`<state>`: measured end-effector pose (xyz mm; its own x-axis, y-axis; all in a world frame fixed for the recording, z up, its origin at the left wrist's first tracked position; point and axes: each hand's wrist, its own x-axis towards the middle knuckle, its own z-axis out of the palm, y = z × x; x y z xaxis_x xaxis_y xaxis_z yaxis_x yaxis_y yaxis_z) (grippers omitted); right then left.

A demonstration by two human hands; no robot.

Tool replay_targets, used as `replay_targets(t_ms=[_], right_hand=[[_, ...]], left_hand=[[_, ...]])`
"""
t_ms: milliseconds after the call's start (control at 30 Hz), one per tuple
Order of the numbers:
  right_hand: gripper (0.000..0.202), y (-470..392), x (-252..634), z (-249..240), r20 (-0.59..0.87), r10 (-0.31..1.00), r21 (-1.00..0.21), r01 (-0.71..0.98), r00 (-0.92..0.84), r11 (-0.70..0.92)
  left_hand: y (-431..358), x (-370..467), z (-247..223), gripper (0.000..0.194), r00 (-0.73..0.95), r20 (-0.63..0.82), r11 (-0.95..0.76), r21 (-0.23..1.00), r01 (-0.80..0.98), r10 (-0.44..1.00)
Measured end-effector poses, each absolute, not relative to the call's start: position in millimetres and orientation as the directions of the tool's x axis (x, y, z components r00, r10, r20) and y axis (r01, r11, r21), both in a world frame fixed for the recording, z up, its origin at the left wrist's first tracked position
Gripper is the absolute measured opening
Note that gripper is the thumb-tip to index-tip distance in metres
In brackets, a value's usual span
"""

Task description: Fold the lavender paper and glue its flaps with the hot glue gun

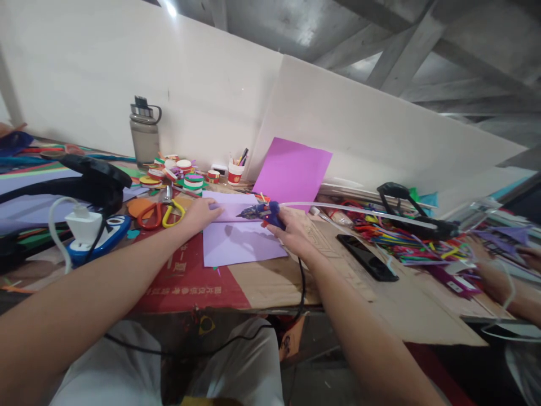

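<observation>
A light purple sheet of paper (239, 248) lies on the table in front of me, with a folded or raised strip across its upper part. My left hand (203, 215) grips the left end of that strip, fingers partly hidden behind it. A blue hot glue gun (262, 212) is in my right hand (291, 228), its fingers wrapped round the handle. The gun's nozzle points left, above the purple paper. A long translucent glue stick (359, 210) extends from its back to the right, and a black cord hangs below.
Scissors with red and yellow handles (163, 213) lie left, near a white plug adapter (84, 225) and a water bottle (145, 132). A magenta sheet (293, 169) leans on the board behind. A black phone (367, 258) lies right, before colourful strips and another person's hand (492, 276).
</observation>
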<state>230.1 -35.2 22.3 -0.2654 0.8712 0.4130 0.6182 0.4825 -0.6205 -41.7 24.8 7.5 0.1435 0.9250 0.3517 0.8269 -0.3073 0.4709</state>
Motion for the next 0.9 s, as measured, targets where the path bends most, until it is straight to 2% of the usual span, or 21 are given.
replay_targets(t_ms=[133,367,567,767,900], right_hand=[[0.037,-31,232,16,0.424,0.867,-0.542,0.693,-0.263,0.475],[0.032,-30,229,14,0.432,0.863,-0.551,0.681,-0.263,0.483],[0.038,-28,228,9,0.363,0.890,-0.634,0.627,-0.276,0.453],[0.034,-32,225,12,0.275,0.924,-0.747,0.545,-0.265,0.379],[0.028,-36,224,20,0.295,0.917,-0.716,0.572,-0.270,0.399]], left_hand=[[24,-41,8,0.040,0.135,0.369,-0.309,0.469,0.827,0.920],[21,-40,11,0.041,0.140,0.353,-0.305,0.468,0.830,0.925],[16,-37,15,0.037,0.145,0.352,-0.307,0.464,0.831,0.925],[10,-32,16,0.033,0.141,0.355,-0.310,0.482,0.819,0.924],[10,-32,14,0.030,0.122,0.343,-0.286,0.480,0.829,0.931]])
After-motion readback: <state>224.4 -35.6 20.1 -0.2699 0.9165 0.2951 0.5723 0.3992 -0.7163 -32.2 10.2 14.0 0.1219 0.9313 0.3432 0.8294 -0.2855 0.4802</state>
